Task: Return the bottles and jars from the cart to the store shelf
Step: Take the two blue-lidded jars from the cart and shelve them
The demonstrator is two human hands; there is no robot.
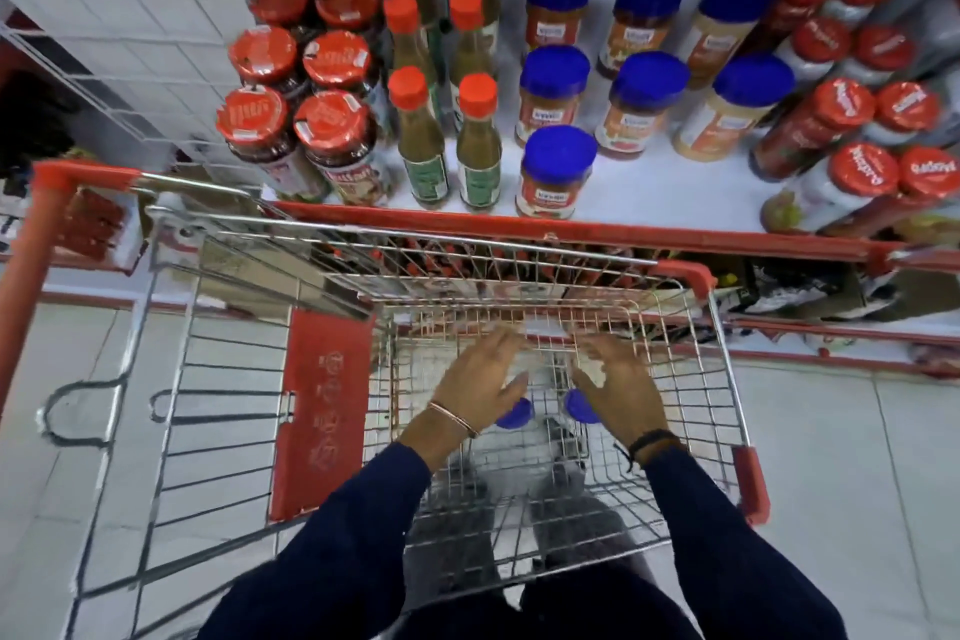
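Nearly done, by the look of it; store shelf (675, 195) already well stocked — red-lidded jars (291, 114) toward its left end, slim orange-capped bottles (447, 140) next, blue-lidded jars (613, 83) across the middle, more red-lidded jars (841, 156) lying tilted at the right end; one blue-lidded jar (557, 172) standing alone near the front edge, ahead of the rows, with bare shelf to its right for more.

Wire cart (722, 379) parked against the shelf's red front edge and close to bare inside; only two blue lids showing low in the basket, near its middle — left jar (514, 415) and right jar (581, 406), both mostly hidden under the hands, lying or standing hard to tell. Nothing else visible on the basket floor, though motion blur and the arms cover part of it.

Left hand (480, 379) lowered into the basket over the left jar, fingers spread and half open; right hand (621, 387) likewise over the right jar, fingers loosely curled. Grip on either jar — cannot tell; no lid clearly enclosed, contact hidden by the palms.

Left to do, judging from this: close on the two jars, lift them clear of the cart's front rim, stand them on the bare front strip beside the lone blue-lidded jar; probably the last pair.
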